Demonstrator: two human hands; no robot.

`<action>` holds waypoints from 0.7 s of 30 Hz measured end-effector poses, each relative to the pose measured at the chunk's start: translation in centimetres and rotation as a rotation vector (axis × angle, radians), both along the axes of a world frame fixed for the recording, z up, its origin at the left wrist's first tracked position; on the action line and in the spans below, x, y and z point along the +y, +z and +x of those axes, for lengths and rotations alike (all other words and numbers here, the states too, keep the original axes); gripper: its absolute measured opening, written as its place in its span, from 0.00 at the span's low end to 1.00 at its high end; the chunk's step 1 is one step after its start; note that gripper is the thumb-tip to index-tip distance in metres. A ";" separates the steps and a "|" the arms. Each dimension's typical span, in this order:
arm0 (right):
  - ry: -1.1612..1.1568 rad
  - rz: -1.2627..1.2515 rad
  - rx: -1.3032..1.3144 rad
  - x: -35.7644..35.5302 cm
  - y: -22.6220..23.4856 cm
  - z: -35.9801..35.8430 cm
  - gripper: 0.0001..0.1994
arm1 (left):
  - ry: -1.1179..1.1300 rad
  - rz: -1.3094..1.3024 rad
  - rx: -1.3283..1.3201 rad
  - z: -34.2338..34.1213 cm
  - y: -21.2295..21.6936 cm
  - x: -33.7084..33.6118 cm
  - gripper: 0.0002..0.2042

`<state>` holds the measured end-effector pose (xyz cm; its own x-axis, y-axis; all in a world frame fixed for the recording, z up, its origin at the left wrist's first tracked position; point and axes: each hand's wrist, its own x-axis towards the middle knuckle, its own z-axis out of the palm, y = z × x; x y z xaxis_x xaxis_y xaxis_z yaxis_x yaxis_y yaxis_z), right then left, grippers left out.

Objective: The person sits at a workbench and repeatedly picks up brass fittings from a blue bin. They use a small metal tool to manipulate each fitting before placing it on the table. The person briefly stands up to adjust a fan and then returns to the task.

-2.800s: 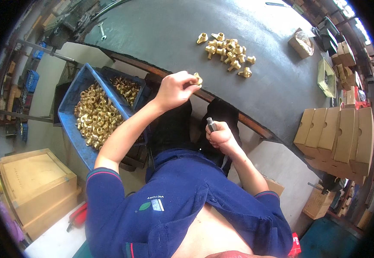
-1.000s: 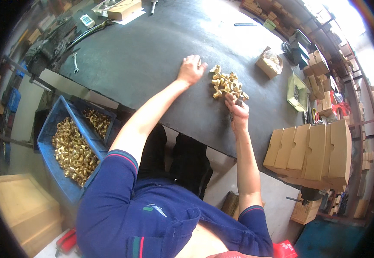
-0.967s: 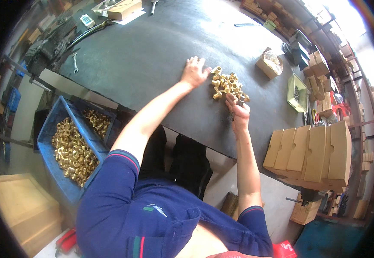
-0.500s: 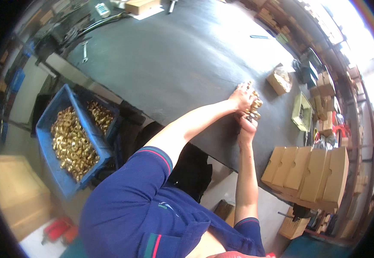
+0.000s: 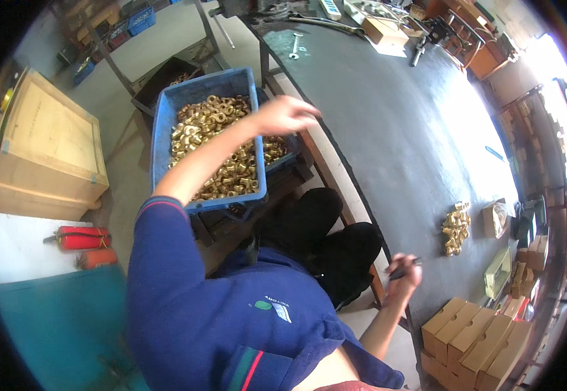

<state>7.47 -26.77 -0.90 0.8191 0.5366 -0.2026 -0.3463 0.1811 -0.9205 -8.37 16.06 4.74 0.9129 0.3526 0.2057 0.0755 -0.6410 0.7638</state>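
Half a second ago both my hands were at the pile (image 5: 455, 228) of brass fittings; now neither touches it. My left hand (image 5: 288, 117) has come away to the near edge of the table (image 5: 375, 117), toward its left end, with my wrist by the right rim of the blue bin (image 5: 158, 150). Its fingers are loosely bent and blurred; I see no fitting among them, but I cannot tell for sure that it is empty.

My right hand (image 5: 404, 270) has drawn back from the pile to the table's near edge, toward the right end. Its fingers are closed around a dark tool (image 5: 406, 268), one end sticking out past them.

The pile sits together near the table's right end, short of the carton (image 5: 495, 218) and the green tray (image 5: 497, 272). More brass fittings (image 5: 212, 124) fill much of the bin, beside the table's near edge, and others lie in a smaller bin (image 5: 291, 156) next to it. My view has swung left too, bringing the bin toward the middle. I judge that my handling at the pile has paused: the left hand is now far nearer the loose stock, while the tool stays in my right.
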 end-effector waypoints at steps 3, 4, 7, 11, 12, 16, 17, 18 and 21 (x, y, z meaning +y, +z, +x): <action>0.124 -0.112 0.547 1.8 -1.9 -6.6 0.03 | 0.568 0.091 0.200 -8.6 -4.6 7.2 0.14; 0.199 -0.197 0.557 2.0 -3.5 -7.8 0.02 | 0.651 0.213 0.240 -10.4 -8.1 10.0 0.14; 0.239 -0.045 0.647 4.0 -3.1 -10.5 0.03 | 0.779 0.209 0.454 -12.2 -12.0 11.2 0.14; 0.263 -0.050 0.424 5.7 -1.2 -10.9 0.02 | 0.784 0.389 0.444 -10.5 -15.0 10.7 0.15; 0.248 -0.055 0.385 5.8 -0.8 -10.8 0.02 | 0.806 0.388 0.410 -9.8 -15.4 10.7 0.14; 0.246 -0.033 0.361 5.6 1.1 -10.9 0.03 | 0.835 0.367 0.197 -9.5 -19.9 14.2 0.10; 0.217 -0.053 0.372 5.3 0.8 -11.2 0.03 | 0.832 0.275 0.296 -9.0 -20.2 14.2 0.09; 0.207 -0.070 0.383 5.2 0.8 -11.3 0.05 | 0.826 0.263 0.117 -9.7 -21.6 14.9 0.09; 0.269 -0.040 0.469 4.7 0.4 -11.6 0.08 | 0.760 0.333 0.121 -11.0 -21.4 15.7 0.12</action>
